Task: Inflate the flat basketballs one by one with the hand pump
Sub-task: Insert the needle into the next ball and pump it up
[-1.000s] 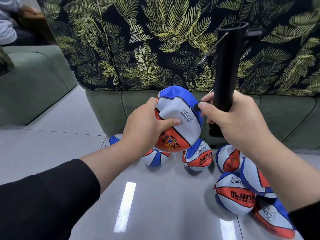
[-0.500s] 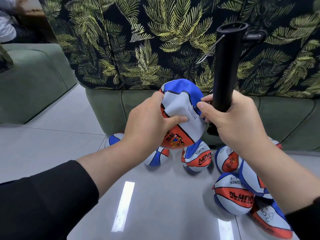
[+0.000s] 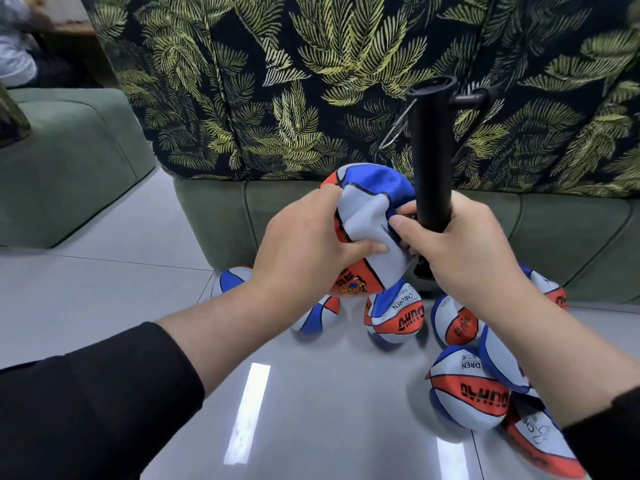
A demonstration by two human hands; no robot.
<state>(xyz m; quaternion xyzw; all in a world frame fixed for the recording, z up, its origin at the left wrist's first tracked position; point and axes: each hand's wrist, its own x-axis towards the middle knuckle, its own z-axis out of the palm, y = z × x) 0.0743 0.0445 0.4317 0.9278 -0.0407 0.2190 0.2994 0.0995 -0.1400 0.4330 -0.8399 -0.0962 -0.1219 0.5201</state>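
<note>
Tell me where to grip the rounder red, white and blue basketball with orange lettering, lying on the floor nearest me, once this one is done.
Probably from above, fingers spread over the upper dome of the red, white and blue basketball. Its left and near sides face bare grey floor, while other balls crowd its right and far sides, so come in from the left. It looks fuller than the creased ball held now, so pinching a fold seems unlikely to work.

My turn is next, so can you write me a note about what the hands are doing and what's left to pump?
Left hand grips the flat ball, held up in the air.
Right hand grips the black hand pump, upright beside the ball.
Whether the needle is in cannot be seen.
The other balls lie on the floor by the sofa.
Held ball not yet pumped; pump it next.
</note>
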